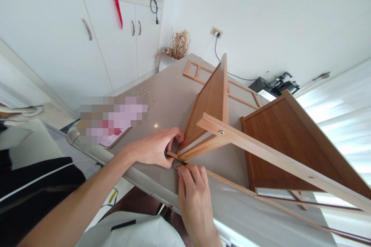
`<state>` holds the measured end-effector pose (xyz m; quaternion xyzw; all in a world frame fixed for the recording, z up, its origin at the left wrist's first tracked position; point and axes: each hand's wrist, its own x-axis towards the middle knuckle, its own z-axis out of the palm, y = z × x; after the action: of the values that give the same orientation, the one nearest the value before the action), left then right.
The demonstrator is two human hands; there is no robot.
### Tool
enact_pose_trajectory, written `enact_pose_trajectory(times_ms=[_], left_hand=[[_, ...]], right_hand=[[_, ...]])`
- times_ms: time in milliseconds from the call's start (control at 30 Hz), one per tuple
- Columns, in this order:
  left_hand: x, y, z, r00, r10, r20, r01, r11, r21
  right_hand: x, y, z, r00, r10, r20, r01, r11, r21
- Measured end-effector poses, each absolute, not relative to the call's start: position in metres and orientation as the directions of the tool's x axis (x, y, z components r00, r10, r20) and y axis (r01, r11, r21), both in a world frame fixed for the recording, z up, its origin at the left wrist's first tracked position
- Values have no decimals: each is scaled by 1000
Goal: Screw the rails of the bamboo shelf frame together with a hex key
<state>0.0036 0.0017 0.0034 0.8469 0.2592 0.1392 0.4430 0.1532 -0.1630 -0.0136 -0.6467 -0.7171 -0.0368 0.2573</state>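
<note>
A wooden frame (pixel 261 148) with side rails and shelf panels lies on its side across the table. My left hand (pixel 158 148) is closed around the near end of a wooden rail, thumb and fingers on either side of it. Right beside it, my right hand (pixel 194 191) pinches something small and metallic against that same rail end; the fingers hide most of it. One wooden panel (pixel 209 96) stands up from the joint by my left hand, and a larger panel (pixel 290 146) is farther right. A round metal fitting shows in the upper rail (pixel 214 125).
Several small screws (pixel 148 97) lie on the grey table (pixel 165 92). Left of them is a device with a lit, pixelated screen (pixel 116 133). Slatted wooden frames (pixel 197 72) lie behind the panel. A dried plant (pixel 179 46), white cabinets (pixel 107 34) and black equipment (pixel 275 85) stand around.
</note>
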Motion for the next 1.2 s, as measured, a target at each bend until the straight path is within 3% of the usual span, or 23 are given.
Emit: enact_pose_trajectory(times_ms=[300,800,1200], left_hand=[[3,2,4,831,556,18,295,-468,833],[3,3,3,831,557,1,301,-452,840],[2,3,5,832,554,6,300,-460,836]], right_hand=[[153,-164,-7,-116,917,382,969,188,-158],[150,-162,-10,-22,903,430,972,119,-201],[150,-164,-13,-49,905,422,971,142,-192]])
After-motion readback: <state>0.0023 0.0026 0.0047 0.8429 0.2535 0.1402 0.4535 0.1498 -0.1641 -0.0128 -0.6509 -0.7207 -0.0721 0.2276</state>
